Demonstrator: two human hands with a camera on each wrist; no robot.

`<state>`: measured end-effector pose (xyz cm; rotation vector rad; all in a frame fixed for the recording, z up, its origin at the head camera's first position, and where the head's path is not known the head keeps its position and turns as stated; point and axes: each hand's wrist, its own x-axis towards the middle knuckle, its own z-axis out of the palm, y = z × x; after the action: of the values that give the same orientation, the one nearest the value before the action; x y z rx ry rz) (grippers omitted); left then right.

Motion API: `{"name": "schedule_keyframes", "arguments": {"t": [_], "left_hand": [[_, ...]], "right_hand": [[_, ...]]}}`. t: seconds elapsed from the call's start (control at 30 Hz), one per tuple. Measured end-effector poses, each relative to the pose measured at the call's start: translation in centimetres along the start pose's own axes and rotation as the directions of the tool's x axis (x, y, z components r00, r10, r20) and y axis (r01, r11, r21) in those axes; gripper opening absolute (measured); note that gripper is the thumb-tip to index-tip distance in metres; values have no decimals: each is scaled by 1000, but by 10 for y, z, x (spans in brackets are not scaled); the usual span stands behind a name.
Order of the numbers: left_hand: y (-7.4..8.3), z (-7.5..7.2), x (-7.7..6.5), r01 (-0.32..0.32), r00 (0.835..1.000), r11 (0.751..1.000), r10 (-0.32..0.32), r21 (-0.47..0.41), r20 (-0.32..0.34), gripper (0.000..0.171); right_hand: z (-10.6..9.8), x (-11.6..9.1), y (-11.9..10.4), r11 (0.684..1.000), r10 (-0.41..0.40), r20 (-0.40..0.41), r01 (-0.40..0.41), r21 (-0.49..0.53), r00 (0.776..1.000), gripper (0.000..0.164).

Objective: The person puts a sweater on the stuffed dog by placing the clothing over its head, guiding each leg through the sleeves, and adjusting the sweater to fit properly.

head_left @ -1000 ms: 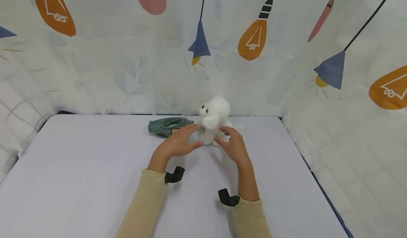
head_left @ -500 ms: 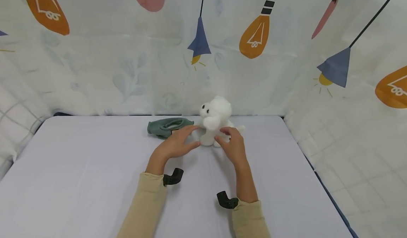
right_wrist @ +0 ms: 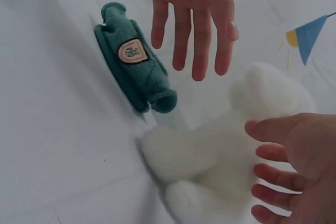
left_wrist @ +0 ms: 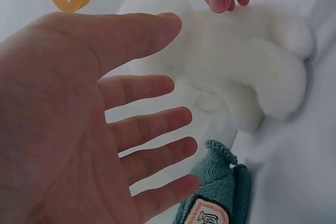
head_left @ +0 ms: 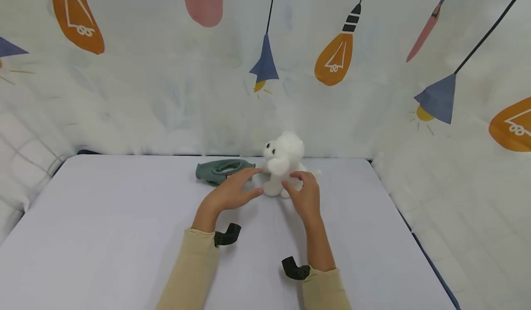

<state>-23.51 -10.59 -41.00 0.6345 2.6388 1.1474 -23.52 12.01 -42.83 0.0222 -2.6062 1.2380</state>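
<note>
A white plush animal sits upright near the table's back edge, its dark eyes facing left. My left hand hovers on its left with fingers extended and thumb apart; the left wrist view shows the palm of that hand facing the toy, holding nothing. On the toy's other side is my right hand, its relaxed, spread fingers right at the white fur in the right wrist view. A green knitted doll sweater lies behind my left hand; its pink patch shows in the right wrist view.
A white cloth covers the table. Close behind the toy stands a pale curtain printed with lamps and bulbs, continuing along the right side. Black curved wrist mounts stick out from both sleeves.
The head view has tilted slightly, shifting the whole scene down a little. Both hands, the plush animal and the sweater keep about the same places relative to each other.
</note>
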Motion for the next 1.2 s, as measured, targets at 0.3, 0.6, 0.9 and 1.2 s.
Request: {"name": "schedule_keyframes", "arguments": {"t": [0.3,0.6,0.9,1.2], "left_hand": [[-2,5,0,0,1000,999,1,34,-20,60],[-3,4,-3,13,999,1000,-13,13,-35,60],[-6,12,-2,-7,1000,1000,7,4,9,60],[-10,8,-5,7,1000,1000,-7,14,-8,59]], "right_hand": [[3,-4,-1,998,-33,-81,36,44,996,34],[13,-5,0,999,20,-96,-17,30,995,53],[27,0,4,1000,-12,-164,11,-2,986,73],[37,7,17,995,-75,-156,65,-70,985,74]]}}
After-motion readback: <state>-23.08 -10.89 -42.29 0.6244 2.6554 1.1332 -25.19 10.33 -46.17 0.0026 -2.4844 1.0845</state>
